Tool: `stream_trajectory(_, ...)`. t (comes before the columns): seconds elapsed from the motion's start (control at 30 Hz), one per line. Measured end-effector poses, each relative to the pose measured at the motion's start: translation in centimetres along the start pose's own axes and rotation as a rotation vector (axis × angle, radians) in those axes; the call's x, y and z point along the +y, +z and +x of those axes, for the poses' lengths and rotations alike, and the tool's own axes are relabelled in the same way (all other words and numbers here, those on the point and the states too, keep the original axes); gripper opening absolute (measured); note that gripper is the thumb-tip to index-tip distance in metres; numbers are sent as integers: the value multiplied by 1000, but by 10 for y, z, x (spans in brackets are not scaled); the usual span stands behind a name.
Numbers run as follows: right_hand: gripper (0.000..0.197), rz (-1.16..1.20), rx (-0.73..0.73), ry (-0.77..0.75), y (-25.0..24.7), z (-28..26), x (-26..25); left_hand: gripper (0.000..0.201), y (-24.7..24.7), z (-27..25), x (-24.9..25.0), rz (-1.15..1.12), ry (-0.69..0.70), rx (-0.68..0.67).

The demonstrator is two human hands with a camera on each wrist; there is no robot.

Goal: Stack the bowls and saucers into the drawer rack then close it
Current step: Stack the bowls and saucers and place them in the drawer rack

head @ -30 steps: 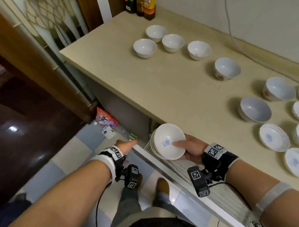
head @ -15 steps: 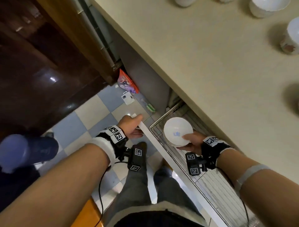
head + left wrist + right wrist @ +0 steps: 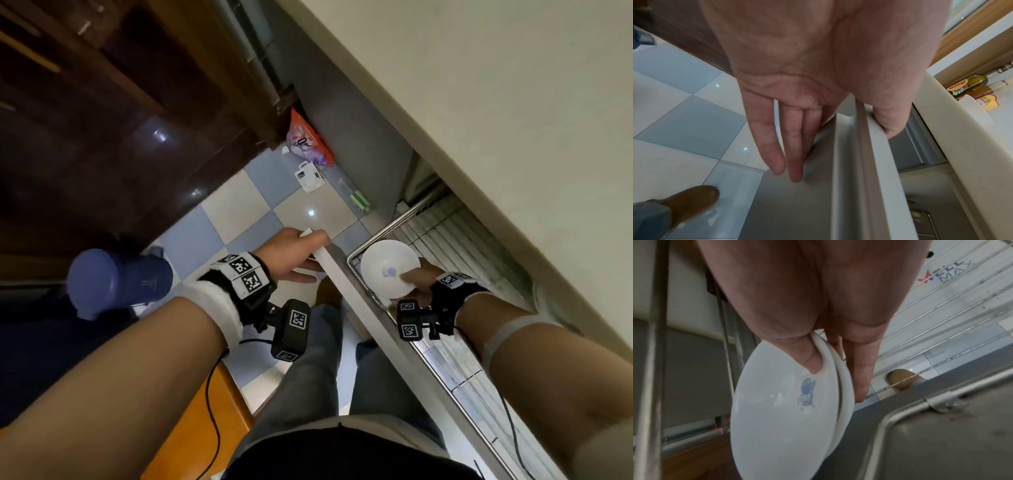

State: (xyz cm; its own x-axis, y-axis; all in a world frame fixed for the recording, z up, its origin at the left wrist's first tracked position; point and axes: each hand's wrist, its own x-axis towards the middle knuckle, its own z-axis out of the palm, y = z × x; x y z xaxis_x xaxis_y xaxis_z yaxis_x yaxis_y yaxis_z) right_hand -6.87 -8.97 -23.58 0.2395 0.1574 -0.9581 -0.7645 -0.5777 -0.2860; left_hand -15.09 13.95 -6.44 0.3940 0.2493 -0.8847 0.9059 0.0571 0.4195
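We pinch the saucers (image 3: 388,269) in our right hand (image 3: 416,279) directly above the wire rack (image 3: 462,363); our left hand (image 3: 291,255) grips the drawer front (image 3: 346,287).

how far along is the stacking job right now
Done: the drawer front is pulled out, the left hand gripping its top edge. In hand: the right hand pinches a small stack of saucers over the wire rack. Left: setting them down, loading the rest, closing the drawer; the visible rack holds nothing yet.
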Motion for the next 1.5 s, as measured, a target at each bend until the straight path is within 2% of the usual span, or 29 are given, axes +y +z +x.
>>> stream_trajectory(0.17, 53, -149, 52, 34, -3, 9, 1, 42, -6, 0, 6, 60, -19, -57)
stream_trajectory(0.27, 37, -97, 67, 36, -4, -4, -4, 42, -11, -2, 13, 112, -35, -113)
stream_trajectory(0.33, 24, -47, 104, 47, -4, -25, -11, 46, -16, -1, 18, 168, -49, -163)
stream_trajectory(0.37, 10, -49, 139, 53, -5, -34, -15, 48, -19, 0, 21, 206, -58, -192)
stream_trajectory(0.4, 6, -60, 169, 35, -6, -47, -19, 51, -23, 2, 25, 252, -65, -221)
stream_trajectory(0.43, 15, -59, 197, 15, -12, -57, -21, 53, -26, 4, 29, 305, -68, -245)
stream_trajectory(0.47, 15, -50, 235, 6, -14, -70, -25, 57, -29, 6, 34, 367, -67, -260)
stream_trajectory(0.53, 3, 50, 277, -20, -19, -101, -34, 67, -36, 11, 46, 517, -39, -290)
stream_trajectory(0.57, 8, 126, 279, -42, -19, -118, -42, 67, -40, 14, 56, 589, -7, -290)
stream_trajectory(0.67, 29, 373, 215, -115, -4, -177, -69, 42, -54, 11, 98, 658, 132, -288)
stream_trajectory(0.8, 26, 520, 208, -349, 14, -237, -109, 22, -70, -6, 181, 593, 279, -345)
stream_trajectory(0.93, 28, 635, 325, -503, -1, -267, -145, 9, -65, -15, 255, 559, 530, -337)
stream_trajectory(1.0, 27, 676, 401, -568, -18, -272, -164, 13, -55, -16, 289, 536, 636, -301)
stream_trajectory(1.07, 26, 681, 464, -598, -38, -271, -187, 22, -45, -10, 319, 503, 673, -250)
stream_trajectory(1.13, 26, 679, 491, -602, -56, -265, -215, 25, -39, -1, 345, 434, 649, -207)
stream_trajectory(1.2, 27, 666, 503, -589, -69, -255, -245, 19, -35, 8, 367, 337, 588, -206)
stream_trajectory(1.27, 27, 630, 526, -566, -80, -242, -274, 32, -31, 18, 387, 253, 507, -226)
stream_trajectory(1.33, 29, 597, 552, -533, -90, -228, -302, 34, -26, 29, 409, 187, 458, -255)
stream_trajectory(1.43, 36, 506, 635, -496, -110, -208, -341, 47, -18, 61, 439, 168, 485, -254)
stream_trajectory(1.5, 41, 450, 713, -473, -125, -197, -365, 48, -16, 85, 455, 181, 505, -271)
